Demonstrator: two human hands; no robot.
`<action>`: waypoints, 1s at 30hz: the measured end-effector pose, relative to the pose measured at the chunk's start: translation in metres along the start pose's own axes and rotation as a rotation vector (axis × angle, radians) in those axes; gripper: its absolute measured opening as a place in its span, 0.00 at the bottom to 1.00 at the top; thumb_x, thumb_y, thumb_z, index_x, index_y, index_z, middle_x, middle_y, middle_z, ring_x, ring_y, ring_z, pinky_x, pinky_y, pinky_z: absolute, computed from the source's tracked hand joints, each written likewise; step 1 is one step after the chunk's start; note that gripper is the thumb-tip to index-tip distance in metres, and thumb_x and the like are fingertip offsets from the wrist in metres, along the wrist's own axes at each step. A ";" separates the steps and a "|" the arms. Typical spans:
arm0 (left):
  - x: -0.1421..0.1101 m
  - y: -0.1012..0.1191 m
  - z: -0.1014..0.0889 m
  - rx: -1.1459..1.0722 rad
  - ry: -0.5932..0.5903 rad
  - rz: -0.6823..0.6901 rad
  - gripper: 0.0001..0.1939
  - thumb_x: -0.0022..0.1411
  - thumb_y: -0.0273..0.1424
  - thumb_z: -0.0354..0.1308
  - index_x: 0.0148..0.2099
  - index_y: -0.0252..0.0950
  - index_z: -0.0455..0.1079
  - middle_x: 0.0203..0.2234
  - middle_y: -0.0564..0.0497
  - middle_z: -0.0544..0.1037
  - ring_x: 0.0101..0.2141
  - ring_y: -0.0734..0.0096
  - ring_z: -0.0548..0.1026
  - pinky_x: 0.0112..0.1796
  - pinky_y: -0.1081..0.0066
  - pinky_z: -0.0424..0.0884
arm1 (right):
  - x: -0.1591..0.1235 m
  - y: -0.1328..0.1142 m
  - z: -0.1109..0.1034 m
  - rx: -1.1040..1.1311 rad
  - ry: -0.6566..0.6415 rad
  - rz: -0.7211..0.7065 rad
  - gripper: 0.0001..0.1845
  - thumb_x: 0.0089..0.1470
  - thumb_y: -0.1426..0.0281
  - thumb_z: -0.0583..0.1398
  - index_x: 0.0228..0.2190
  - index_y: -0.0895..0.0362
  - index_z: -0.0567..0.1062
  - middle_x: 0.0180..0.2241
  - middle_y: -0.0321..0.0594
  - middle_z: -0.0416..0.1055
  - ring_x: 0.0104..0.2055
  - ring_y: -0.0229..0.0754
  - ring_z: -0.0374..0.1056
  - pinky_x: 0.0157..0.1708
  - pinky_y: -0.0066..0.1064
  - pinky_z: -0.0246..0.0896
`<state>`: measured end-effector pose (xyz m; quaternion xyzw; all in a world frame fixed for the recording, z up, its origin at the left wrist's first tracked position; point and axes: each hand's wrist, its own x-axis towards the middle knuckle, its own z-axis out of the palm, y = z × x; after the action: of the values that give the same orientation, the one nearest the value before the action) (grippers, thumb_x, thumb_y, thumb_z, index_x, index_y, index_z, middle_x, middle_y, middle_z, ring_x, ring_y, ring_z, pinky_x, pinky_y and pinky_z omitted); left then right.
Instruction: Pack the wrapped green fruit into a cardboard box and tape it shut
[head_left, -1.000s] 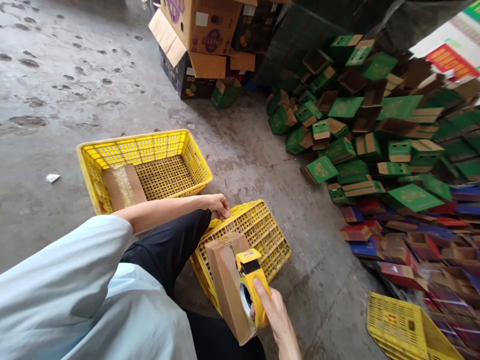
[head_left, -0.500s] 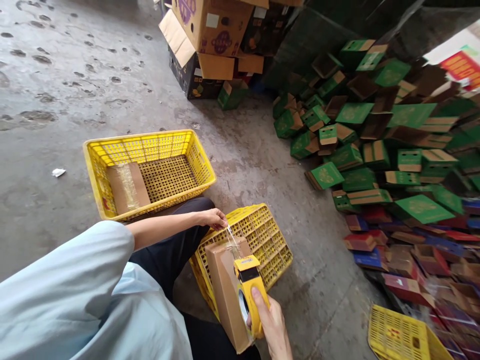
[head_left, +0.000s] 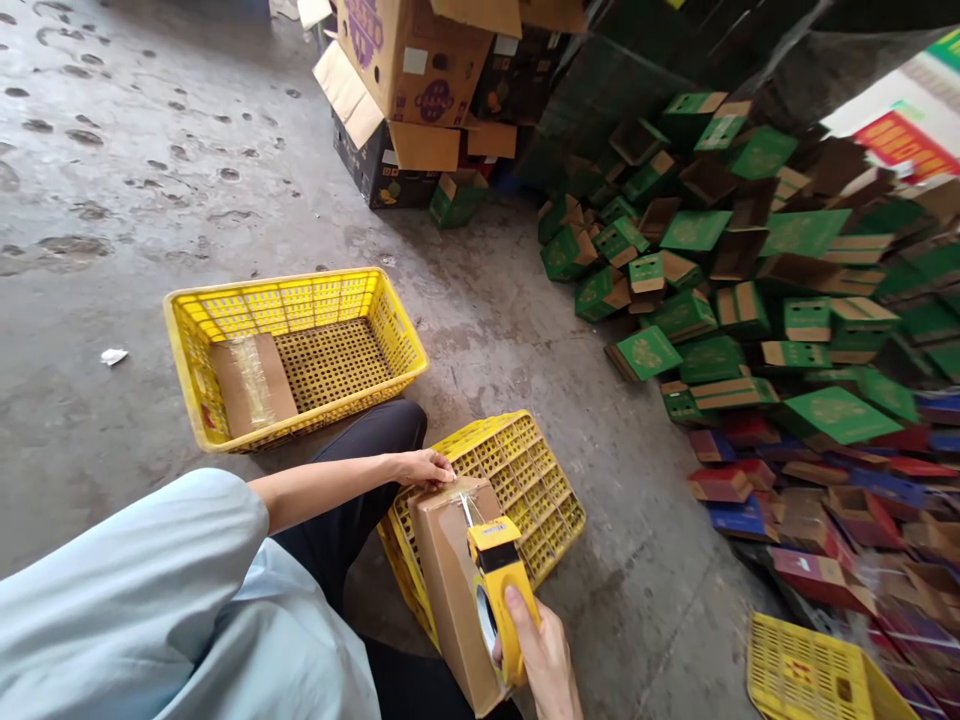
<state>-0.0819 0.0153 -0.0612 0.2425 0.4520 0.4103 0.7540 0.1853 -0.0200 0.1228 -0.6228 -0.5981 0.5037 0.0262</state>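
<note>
Carton on near crate | open crate ahead-left, second carton inside | box pile ahead-right

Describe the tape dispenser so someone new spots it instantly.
Start at the latticed yellow crate beside the person's legs; a brown carton lies partly over it. Over the carton, the right hand grips the tape dispenser. Unlike the crate, its yellow body is solid, with a black band and a tape roll in its side.

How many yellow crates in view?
3 distinguishable: an upright crate left of centre, with a taped box inside; an upturned crate partly covered by another cardboard box; a third crate at lower right, cut off by the frame. Others may be nested, hidden.
</note>
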 end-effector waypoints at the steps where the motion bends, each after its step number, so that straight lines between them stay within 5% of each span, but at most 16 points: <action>1: -0.001 -0.001 0.001 0.020 0.001 0.006 0.28 0.41 0.49 0.77 0.30 0.34 0.70 0.21 0.59 0.71 0.22 0.79 0.67 0.29 0.76 0.65 | 0.000 0.000 0.000 -0.002 0.004 -0.002 0.40 0.44 0.29 0.60 0.22 0.55 0.73 0.14 0.41 0.71 0.17 0.44 0.66 0.20 0.32 0.58; 7: -0.010 0.002 -0.002 0.187 0.046 0.091 0.24 0.47 0.41 0.75 0.42 0.32 0.77 0.27 0.55 0.76 0.32 0.69 0.75 0.35 0.74 0.68 | 0.001 0.004 -0.001 0.011 -0.005 -0.026 0.39 0.46 0.29 0.60 0.20 0.55 0.72 0.13 0.41 0.70 0.17 0.43 0.66 0.20 0.32 0.59; 12: -0.013 0.005 -0.006 0.322 0.123 0.148 0.42 0.48 0.36 0.73 0.65 0.33 0.69 0.43 0.48 0.81 0.52 0.53 0.76 0.51 0.67 0.69 | 0.003 0.008 -0.001 0.023 0.004 -0.033 0.40 0.45 0.29 0.60 0.19 0.55 0.72 0.14 0.42 0.71 0.17 0.43 0.65 0.19 0.32 0.58; 16: -0.020 -0.002 -0.004 0.366 0.153 0.189 0.46 0.49 0.35 0.72 0.69 0.34 0.66 0.62 0.40 0.73 0.63 0.46 0.68 0.60 0.63 0.65 | 0.002 0.008 0.000 0.061 -0.007 -0.039 0.39 0.46 0.30 0.60 0.20 0.55 0.72 0.14 0.40 0.70 0.16 0.42 0.65 0.19 0.31 0.56; 21: -0.033 -0.015 0.002 0.357 0.109 0.234 0.34 0.57 0.33 0.66 0.66 0.34 0.70 0.61 0.44 0.76 0.63 0.49 0.70 0.63 0.61 0.64 | 0.001 0.007 0.002 0.080 0.009 -0.036 0.39 0.45 0.30 0.61 0.22 0.56 0.73 0.14 0.40 0.70 0.16 0.42 0.65 0.19 0.31 0.57; 24: -0.037 -0.014 0.004 0.341 0.095 0.254 0.30 0.61 0.39 0.65 0.63 0.34 0.73 0.61 0.45 0.77 0.65 0.48 0.68 0.64 0.61 0.63 | 0.001 0.008 0.002 0.106 0.002 -0.040 0.38 0.48 0.32 0.61 0.24 0.56 0.73 0.14 0.39 0.70 0.16 0.41 0.64 0.19 0.30 0.56; 30: -0.043 -0.006 0.019 0.300 -0.076 0.257 0.43 0.71 0.60 0.43 0.75 0.36 0.56 0.72 0.45 0.60 0.71 0.57 0.58 0.68 0.65 0.56 | 0.002 0.010 0.000 0.112 -0.035 -0.045 0.37 0.48 0.33 0.61 0.23 0.56 0.73 0.15 0.39 0.71 0.16 0.41 0.66 0.18 0.30 0.57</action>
<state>-0.0742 -0.0238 -0.0357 0.4230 0.4447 0.4216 0.6675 0.1922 -0.0209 0.1150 -0.5981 -0.5832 0.5462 0.0619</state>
